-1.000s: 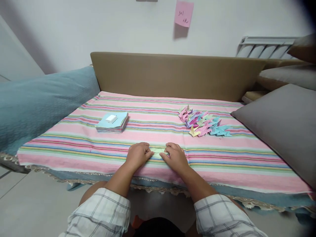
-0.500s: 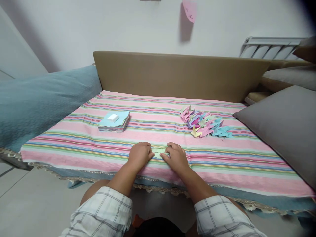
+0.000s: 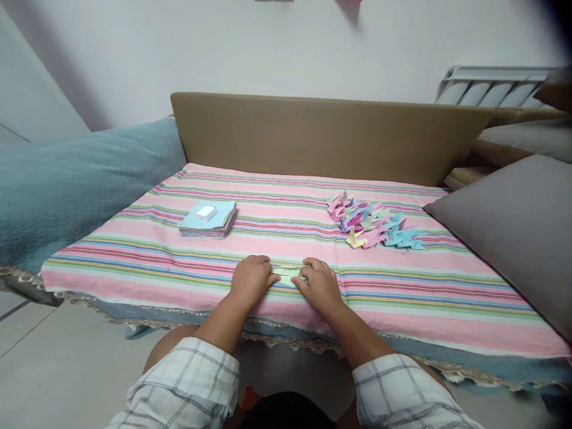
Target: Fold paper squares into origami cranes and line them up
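Note:
Both of my hands rest on the striped cloth near its front edge, pressing a small pale green folded paper between them. My left hand has its fingers curled onto the paper's left end. My right hand pinches and presses the right end. Most of the paper is hidden under my fingers.
A stack of coloured square sheets with a small white block on top lies at the back left. A pile of folded paper shapes lies at the back right. A blue cushion is on the left, a grey cushion on the right.
The view has tilted down a little, so the pink note on the wall has slid out of the top. My hands stay pressed on the green paper.

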Motion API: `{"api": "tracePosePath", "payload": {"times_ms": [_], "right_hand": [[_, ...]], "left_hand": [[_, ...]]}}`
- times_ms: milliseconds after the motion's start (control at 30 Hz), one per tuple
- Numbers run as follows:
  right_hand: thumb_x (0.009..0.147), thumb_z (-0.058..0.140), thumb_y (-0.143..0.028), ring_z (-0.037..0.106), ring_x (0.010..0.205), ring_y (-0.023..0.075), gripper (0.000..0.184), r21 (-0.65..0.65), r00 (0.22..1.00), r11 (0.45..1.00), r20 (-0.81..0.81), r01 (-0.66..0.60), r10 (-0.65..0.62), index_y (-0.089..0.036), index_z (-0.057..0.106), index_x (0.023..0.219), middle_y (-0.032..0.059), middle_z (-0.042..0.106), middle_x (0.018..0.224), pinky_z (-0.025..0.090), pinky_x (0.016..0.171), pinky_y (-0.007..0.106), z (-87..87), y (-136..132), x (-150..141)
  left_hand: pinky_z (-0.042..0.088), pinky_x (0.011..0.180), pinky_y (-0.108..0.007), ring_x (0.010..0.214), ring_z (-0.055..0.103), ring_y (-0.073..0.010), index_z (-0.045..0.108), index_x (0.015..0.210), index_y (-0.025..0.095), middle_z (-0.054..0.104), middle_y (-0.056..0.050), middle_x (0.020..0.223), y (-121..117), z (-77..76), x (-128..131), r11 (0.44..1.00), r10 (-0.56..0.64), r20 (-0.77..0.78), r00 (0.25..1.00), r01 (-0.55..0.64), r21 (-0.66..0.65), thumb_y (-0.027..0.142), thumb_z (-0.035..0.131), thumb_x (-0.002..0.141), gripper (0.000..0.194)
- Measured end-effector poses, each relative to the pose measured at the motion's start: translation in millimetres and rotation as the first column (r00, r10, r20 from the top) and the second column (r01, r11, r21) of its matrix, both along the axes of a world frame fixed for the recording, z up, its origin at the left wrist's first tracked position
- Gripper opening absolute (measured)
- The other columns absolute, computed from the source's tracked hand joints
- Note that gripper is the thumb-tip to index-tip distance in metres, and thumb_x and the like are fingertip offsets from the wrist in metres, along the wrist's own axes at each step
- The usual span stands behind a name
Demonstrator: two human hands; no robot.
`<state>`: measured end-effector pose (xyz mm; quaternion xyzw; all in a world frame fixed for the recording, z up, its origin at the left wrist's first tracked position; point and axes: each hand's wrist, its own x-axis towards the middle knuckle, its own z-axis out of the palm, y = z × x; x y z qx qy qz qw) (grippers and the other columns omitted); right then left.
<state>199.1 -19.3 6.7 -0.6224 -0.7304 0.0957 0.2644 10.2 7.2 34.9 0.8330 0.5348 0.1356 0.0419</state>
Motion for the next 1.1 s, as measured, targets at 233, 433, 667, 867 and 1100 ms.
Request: {"api": "tracePosePath", "payload": {"times_ms": [233, 433, 667, 867, 1100], "right_hand": [[0.079, 0.062, -0.034, 0.048, 0.109, 0.0256, 0.013, -0.011, 1.0, 1.0, 0.01, -0.004, 0.004, -0.023, 0.066, 0.073, 0.0063, 0.056, 0.12, 0.036, 0.09, 0.043, 1.4, -0.4, 0.0], [0.079, 0.063, -0.033, 0.049, 0.109, 0.0256, 0.012, -0.008, 1.0, 1.0, 0.009, -0.002, 0.002, -0.023, 0.067, 0.074, 0.0063, 0.056, 0.12, 0.036, 0.09, 0.043, 2.4, -1.5, -0.4], [0.079, 0.062, -0.035, 0.048, 0.111, 0.0257, 0.014, -0.034, 1.0, 0.999, 0.008, 0.007, -0.006, -0.022, 0.067, 0.073, 0.0065, 0.055, 0.122, 0.036, 0.092, 0.042, 3.6, -1.9, 0.3], [0.079, 0.062, -0.035, 0.048, 0.111, 0.0248, 0.015, -0.036, 1.0, 0.999, 0.009, 0.011, -0.011, -0.022, 0.067, 0.073, 0.0061, 0.055, 0.122, 0.035, 0.091, 0.041, 3.0, -1.9, 1.1], [0.078, 0.062, -0.035, 0.049, 0.11, 0.0248, 0.015, -0.018, 1.0, 1.0, 0.018, 0.01, -0.009, -0.023, 0.067, 0.072, 0.0058, 0.056, 0.121, 0.037, 0.09, 0.04, 0.3, -0.7, 0.2]], "left_hand": [[0.041, 0.087, -0.037, 0.098, 0.056, -0.0264, 0.069, 0.073, 0.02, 0.066, -0.009, 0.103, 4.5, -7.0, -0.4, 0.999, -0.014, -0.047, 0.999, 0.016, 0.033, 0.038, 0.064, 0.078, 0.019], [0.042, 0.087, -0.036, 0.098, 0.056, -0.0257, 0.068, 0.075, 0.019, 0.065, -0.009, 0.105, 5.7, -6.5, 0.5, 0.999, -0.022, -0.095, 0.995, 0.026, 0.042, 0.039, 0.063, 0.078, 0.021], [0.041, 0.068, -0.03, 0.083, 0.057, -0.0226, 0.059, 0.075, 0.02, 0.064, -0.005, 0.083, 2.4, 6.6, -5.4, 0.998, 0.059, -0.136, 0.989, -0.059, 0.0, 0.035, 0.066, 0.075, 0.017], [0.041, 0.069, -0.029, 0.085, 0.057, -0.0204, 0.058, 0.084, 0.02, 0.062, -0.005, 0.086, -2.3, 21.7, -16.6, 0.983, 0.177, -0.154, 0.972, -0.183, -0.024, 0.021, 0.052, 0.083, 0.006], [0.044, 0.087, -0.03, 0.097, 0.054, -0.0181, 0.059, 0.094, 0.019, 0.062, -0.005, 0.1, -38.9, 13.3, -0.7, 0.971, -0.239, 0.019, 0.971, 0.239, 0.011, 0.01, 0.046, 0.08, 0.021]]}}
